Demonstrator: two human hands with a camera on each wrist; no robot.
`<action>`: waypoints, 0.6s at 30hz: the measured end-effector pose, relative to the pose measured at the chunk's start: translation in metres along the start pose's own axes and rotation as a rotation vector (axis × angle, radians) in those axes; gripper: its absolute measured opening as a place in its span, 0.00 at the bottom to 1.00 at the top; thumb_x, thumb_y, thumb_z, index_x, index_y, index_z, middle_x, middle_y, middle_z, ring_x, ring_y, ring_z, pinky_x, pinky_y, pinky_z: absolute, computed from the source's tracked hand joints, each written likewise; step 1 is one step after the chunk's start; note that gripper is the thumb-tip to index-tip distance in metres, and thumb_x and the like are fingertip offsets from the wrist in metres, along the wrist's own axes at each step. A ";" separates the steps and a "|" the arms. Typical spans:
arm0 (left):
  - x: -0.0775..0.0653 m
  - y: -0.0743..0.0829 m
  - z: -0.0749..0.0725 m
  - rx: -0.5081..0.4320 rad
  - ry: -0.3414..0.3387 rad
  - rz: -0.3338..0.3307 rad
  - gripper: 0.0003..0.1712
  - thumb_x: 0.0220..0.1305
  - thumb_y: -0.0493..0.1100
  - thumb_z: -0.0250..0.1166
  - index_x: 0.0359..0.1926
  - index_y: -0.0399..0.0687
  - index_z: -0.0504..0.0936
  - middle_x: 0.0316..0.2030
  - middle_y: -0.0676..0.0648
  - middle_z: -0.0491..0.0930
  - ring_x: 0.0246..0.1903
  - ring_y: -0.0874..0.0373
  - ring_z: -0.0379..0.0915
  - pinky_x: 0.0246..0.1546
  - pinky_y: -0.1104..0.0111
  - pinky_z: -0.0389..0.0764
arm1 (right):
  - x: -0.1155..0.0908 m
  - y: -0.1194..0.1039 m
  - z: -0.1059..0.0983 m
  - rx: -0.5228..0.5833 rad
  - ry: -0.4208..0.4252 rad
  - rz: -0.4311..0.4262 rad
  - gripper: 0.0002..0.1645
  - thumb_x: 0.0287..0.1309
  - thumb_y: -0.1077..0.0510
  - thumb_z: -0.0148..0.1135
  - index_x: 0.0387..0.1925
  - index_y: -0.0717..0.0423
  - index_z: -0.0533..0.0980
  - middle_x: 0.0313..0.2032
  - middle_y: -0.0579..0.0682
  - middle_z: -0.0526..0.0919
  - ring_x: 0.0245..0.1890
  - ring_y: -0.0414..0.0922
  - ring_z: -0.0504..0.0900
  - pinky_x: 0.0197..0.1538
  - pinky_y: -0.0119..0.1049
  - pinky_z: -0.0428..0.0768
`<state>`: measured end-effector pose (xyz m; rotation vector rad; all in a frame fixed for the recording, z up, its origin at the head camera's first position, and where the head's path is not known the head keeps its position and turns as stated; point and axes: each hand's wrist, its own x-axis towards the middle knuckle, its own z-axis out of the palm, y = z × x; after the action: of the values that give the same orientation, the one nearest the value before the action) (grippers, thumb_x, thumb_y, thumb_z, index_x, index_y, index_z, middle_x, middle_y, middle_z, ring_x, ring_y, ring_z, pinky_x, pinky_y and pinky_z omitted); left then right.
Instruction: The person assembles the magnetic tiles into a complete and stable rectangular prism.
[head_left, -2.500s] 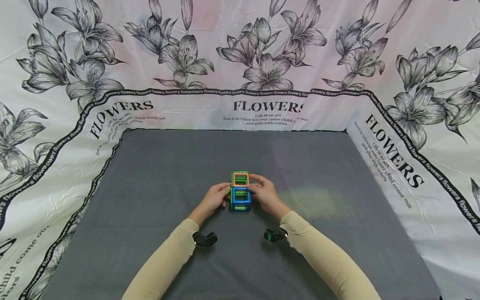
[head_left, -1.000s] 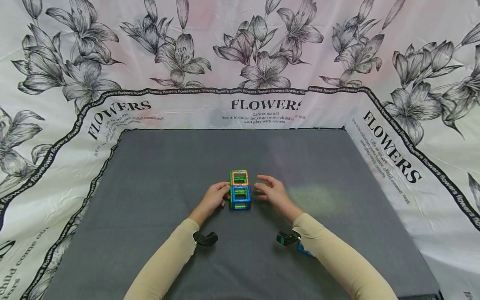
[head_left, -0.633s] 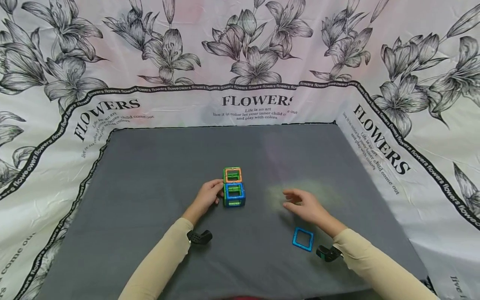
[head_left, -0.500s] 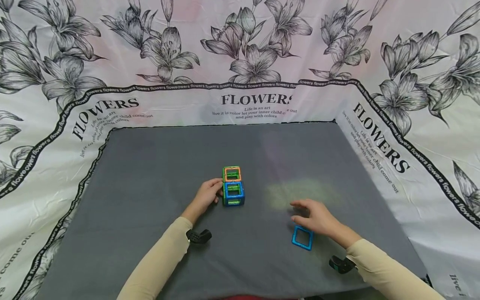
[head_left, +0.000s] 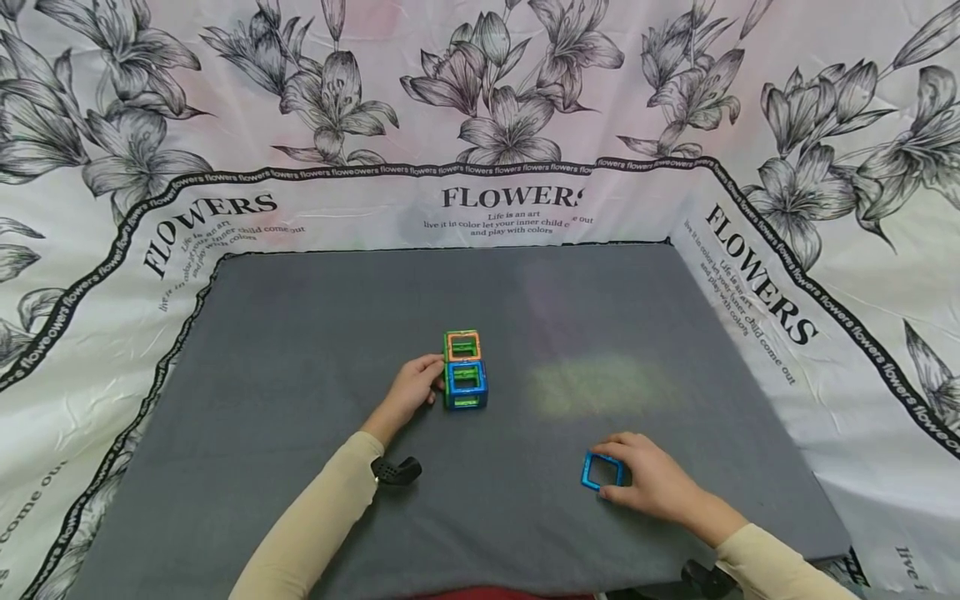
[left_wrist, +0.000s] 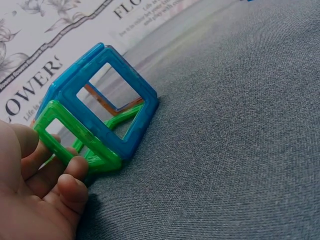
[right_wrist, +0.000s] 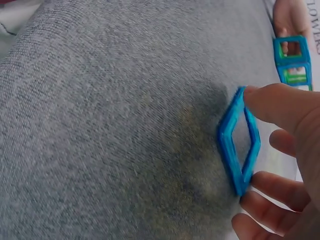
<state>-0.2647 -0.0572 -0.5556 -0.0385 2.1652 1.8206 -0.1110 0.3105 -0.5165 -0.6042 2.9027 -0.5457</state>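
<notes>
A magnetic-tile block point(head_left: 467, 385) of blue, green and orange see-through square frames stands mid-table in the head view. My left hand point(head_left: 411, 389) holds it at its left side. In the left wrist view, curled fingers point(left_wrist: 72, 175) grip the green tile point(left_wrist: 80, 137) beside a blue square face. Right of the block, my right hand point(head_left: 651, 479) pinches a loose blue square magnetic tile point(head_left: 587, 472). The right wrist view has the thumb point(right_wrist: 272, 102) on one corner of the blue tile point(right_wrist: 227, 140) and a finger at the opposite corner.
Grey cloth point(head_left: 315, 333) covers the table. A white flower-printed curtain point(head_left: 517, 208) borders it at the back and sides. Black wrist straps point(head_left: 397, 472) sit on both wrists. The table's front edge lies near the right forearm.
My right hand has left the block, moved right and toward me, and taken hold of the blue square tile. My left hand stays on the block. The head view has shifted slightly.
</notes>
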 end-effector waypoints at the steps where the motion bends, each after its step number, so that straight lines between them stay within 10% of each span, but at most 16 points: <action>1: 0.000 0.000 0.000 0.000 0.001 -0.001 0.22 0.80 0.42 0.50 0.67 0.37 0.76 0.31 0.48 0.77 0.27 0.60 0.69 0.23 0.72 0.71 | 0.001 -0.001 0.001 -0.016 -0.003 -0.007 0.30 0.50 0.50 0.79 0.56 0.50 0.82 0.55 0.54 0.83 0.53 0.55 0.82 0.47 0.48 0.84; 18: 0.000 -0.003 0.000 -0.013 0.001 0.011 0.22 0.79 0.42 0.51 0.67 0.36 0.76 0.29 0.48 0.77 0.21 0.61 0.65 0.21 0.71 0.70 | 0.024 -0.010 0.006 -0.003 0.005 0.003 0.23 0.57 0.51 0.73 0.55 0.48 0.83 0.47 0.45 0.83 0.40 0.39 0.79 0.38 0.34 0.77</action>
<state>-0.2643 -0.0579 -0.5584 -0.0306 2.1582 1.8409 -0.1284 0.2902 -0.5198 -0.5993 2.9093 -0.5434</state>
